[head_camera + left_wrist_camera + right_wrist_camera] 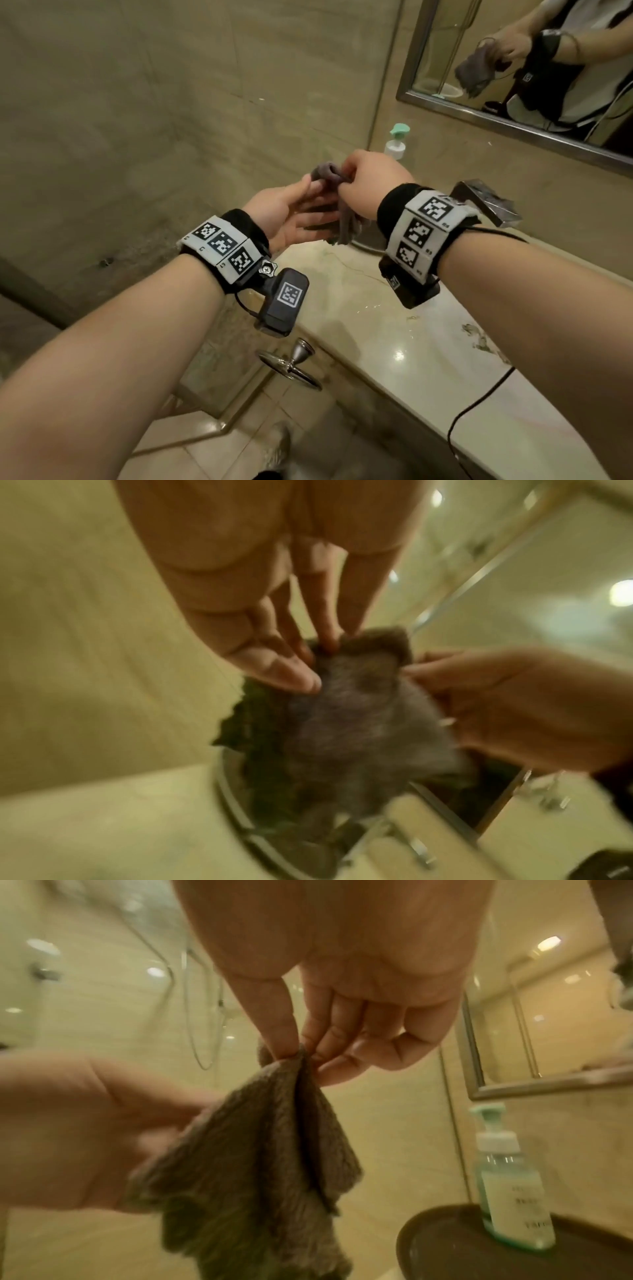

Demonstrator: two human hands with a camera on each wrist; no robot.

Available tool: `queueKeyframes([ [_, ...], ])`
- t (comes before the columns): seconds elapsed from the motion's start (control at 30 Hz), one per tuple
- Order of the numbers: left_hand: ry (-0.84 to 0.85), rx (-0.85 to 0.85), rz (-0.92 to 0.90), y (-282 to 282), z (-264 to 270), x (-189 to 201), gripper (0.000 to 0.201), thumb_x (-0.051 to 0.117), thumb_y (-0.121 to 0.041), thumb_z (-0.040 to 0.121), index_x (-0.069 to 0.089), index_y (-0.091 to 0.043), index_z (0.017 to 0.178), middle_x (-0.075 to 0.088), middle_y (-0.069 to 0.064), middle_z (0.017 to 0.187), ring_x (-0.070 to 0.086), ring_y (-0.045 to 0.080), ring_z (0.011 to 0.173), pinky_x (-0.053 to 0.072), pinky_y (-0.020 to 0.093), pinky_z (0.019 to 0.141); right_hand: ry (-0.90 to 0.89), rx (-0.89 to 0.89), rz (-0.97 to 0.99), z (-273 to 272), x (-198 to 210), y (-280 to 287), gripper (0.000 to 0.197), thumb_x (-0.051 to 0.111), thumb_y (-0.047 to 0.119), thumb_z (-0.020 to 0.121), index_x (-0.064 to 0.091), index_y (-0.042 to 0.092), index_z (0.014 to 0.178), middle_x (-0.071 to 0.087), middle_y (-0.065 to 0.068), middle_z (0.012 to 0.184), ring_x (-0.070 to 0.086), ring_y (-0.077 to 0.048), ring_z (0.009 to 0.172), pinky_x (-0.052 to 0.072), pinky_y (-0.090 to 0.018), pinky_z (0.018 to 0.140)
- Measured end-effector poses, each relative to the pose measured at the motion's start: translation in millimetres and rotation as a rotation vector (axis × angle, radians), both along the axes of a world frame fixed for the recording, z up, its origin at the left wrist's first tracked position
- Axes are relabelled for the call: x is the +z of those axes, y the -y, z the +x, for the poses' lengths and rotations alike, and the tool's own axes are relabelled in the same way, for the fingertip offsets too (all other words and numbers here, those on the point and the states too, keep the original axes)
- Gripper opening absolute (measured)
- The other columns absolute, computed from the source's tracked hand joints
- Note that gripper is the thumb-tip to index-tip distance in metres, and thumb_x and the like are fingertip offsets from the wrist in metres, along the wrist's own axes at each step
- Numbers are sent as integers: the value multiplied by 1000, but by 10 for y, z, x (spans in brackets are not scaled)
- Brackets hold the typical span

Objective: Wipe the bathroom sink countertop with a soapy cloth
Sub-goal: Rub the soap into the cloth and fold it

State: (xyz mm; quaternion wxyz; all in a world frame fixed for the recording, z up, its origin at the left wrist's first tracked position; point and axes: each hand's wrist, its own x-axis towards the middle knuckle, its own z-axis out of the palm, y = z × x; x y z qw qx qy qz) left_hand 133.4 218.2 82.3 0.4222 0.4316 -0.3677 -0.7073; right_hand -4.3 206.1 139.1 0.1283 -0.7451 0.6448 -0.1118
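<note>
Right hand (pixel 371 185): our fingers (pixel 274 1026) pinch the top edge of the grey cloth (pixel 253 1150), which hangs below them, over the sink (pixel 236 813).
Left hand (pixel 291 219): palm up, our fingers (pixel 291 674) extended, tips touching the cloth.
Table (pixel 394 329): pale marble, glossy, below our wrists.
Soap bottle (pixel 510 1183): beyond the fingers, on a dark tray (pixel 445 1253).
Mirror (pixel 513 51): cut off.
Left wrist view: blurred.

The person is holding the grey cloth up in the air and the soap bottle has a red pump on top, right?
Not quite. The cloth is held up by the right hand, but the soap bottle has a pale green pump, not red. The right wrist view shows it.
</note>
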Motion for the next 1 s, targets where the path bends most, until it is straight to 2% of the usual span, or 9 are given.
queueKeyframes([
  [0.17, 571, 150, -85, 277, 336, -361, 48, 56, -9, 91, 40, -14, 136, 43, 6, 139, 59, 8, 72, 47, 20, 59, 196, -2, 120, 28, -221, 129, 23, 55, 17, 86, 65, 14, 107, 64, -2, 98, 59, -18, 92, 44, -24, 76],
  [0.27, 687, 8, -110, 392, 426, -590, 54, 60, -12, 89, 40, -19, 139, 45, 2, 143, 60, 11, 76, 40, 17, 56, 243, -1, 175, 25, -431, 230, 22, 59, 17, 86, 65, 10, 106, 60, 0, 92, 55, -13, 86, 42, -22, 72],
  [0.4, 649, -48, -75, 567, 371, -866, 55, 60, -11, 90, 38, -13, 140, 48, 3, 141, 60, 25, 106, 39, 5, 42, 424, 0, 333, 16, -673, 340, 14, 60, 8, 87, 63, 8, 101, 60, -1, 88, 55, -13, 86, 44, -23, 83],
  [0.5, 464, -64, -5, 697, 360, -978, 42, 55, -4, 91, 47, -12, 131, 64, 1, 109, 52, 12, 64, 32, 11, 39, 493, 10, 382, 22, -817, 458, 12, 60, 4, 87, 57, 16, 90, 59, -3, 88, 54, -13, 84, 44, -24, 85],
  [0.6, 506, -63, -15, 812, 383, -1006, 13, 57, -4, 90, 57, -17, 90, 58, -9, 52, 47, 3, 40, 31, 9, 34, 642, -96, 421, -24, -925, 578, 23, 57, 1, 88, 54, 20, 75, 57, 0, 74, 54, -11, 67, 45, -19, 67],
  [0.67, 566, -17, -43, 909, 400, -1000, 16, 60, -7, 88, 53, -19, 82, 55, -5, 55, 50, 2, 40, 34, 8, 34, 684, -203, 462, -66, -998, 659, 24, 56, 4, 89, 52, 20, 72, 55, 1, 69, 52, -9, 61, 42, -24, 62],
  [0.77, 766, -10, -97, 1066, 349, -1021, 24, 62, -11, 87, 52, -15, 108, 57, 4, 95, 64, 21, 90, 52, 18, 74, 533, -383, 460, -108, -1237, 738, 5, 57, 12, 88, 59, 16, 91, 64, -5, 89, 63, -15, 77, 50, -29, 75],
  [0.83, 1075, -136, -159, 1126, 277, -1106, 50, 63, -19, 87, 44, -15, 133, 46, 10, 130, 49, 28, 122, 40, 30, 101, 282, -446, 403, -112, -1456, 741, 30, 55, 18, 88, 54, 16, 118, 59, -10, 119, 60, -26, 107, 48, -36, 94],
  [1.0, 1615, -690, -477, 1171, 60, -1458, 73, 45, -36, 94, 6, -14, 152, -2, 5, 161, 6, 27, 148, 13, 36, 121, -133, -27, 151, -39, -1823, 589, 54, 49, 22, 88, 38, 16, 141, 36, -8, 146, 37, -29, 132, 30, -35, 109],
])
